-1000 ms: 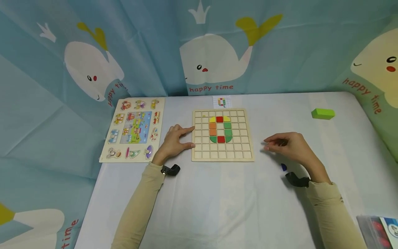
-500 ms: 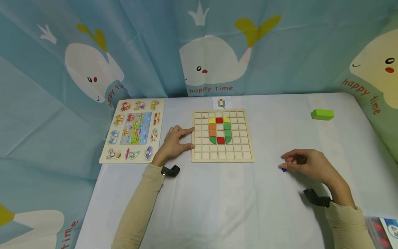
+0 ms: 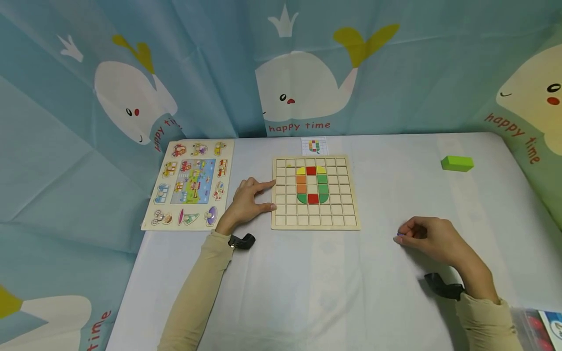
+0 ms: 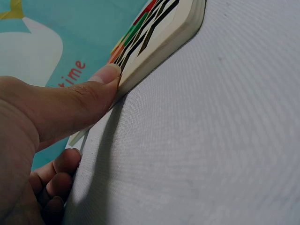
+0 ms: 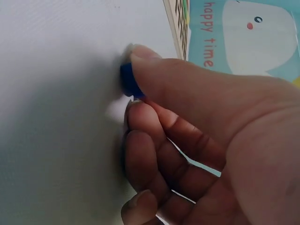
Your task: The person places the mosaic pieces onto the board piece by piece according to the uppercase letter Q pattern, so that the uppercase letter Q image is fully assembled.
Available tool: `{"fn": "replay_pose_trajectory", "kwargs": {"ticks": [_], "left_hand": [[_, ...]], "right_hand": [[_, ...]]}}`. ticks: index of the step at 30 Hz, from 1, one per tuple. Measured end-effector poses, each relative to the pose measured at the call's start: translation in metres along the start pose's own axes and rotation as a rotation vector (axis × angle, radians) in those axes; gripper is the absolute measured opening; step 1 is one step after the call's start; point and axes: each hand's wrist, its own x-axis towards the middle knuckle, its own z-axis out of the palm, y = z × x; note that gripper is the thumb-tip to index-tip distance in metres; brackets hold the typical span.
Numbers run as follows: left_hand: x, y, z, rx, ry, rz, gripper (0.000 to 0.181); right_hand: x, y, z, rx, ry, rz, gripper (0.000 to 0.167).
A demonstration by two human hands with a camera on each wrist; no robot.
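A square wooden grid board (image 3: 335,209) lies mid-table. Red, yellow, orange and green tiles (image 3: 322,188) form a ring in its cells. My left hand (image 3: 248,201) touches the board's left edge with a straight index finger and thumb, spaced apart. In the left wrist view the thumb (image 4: 79,101) presses the board's side. Right of the board, my right hand (image 3: 432,239) pinches a small blue tile (image 5: 129,80) between thumb and index finger, low at the tabletop. Most of the tile is hidden by the fingers.
A small picture card (image 3: 314,146) lies behind the board. To the left is a vehicle peg puzzle (image 3: 151,214). A green block (image 3: 457,163) sits at the back right, and a clear box (image 3: 531,331) at the front right corner. A whale-print curtain (image 3: 210,73) hangs behind.
My right hand has moved right and toward the front, down to the blue tile, and now pinches it. The left hand stays at the board's edge.
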Motion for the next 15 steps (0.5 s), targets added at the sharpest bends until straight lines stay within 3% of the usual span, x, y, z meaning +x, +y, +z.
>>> {"fn": "replay_pose_trajectory", "kwargs": {"ticks": [7,15], "left_hand": [[-0.0009,0.0006,-0.0004,0.003,0.006,0.016,0.072],[-0.0001,0.0005,0.0,-0.004,0.007,0.019,0.072]], "right_hand": [[0.0015,-0.0054,0.0023,0.001,-0.032,-0.019,0.015],[0.0063,-0.0034,0.0102,-0.036,0.208,-0.139,0.023]]}}
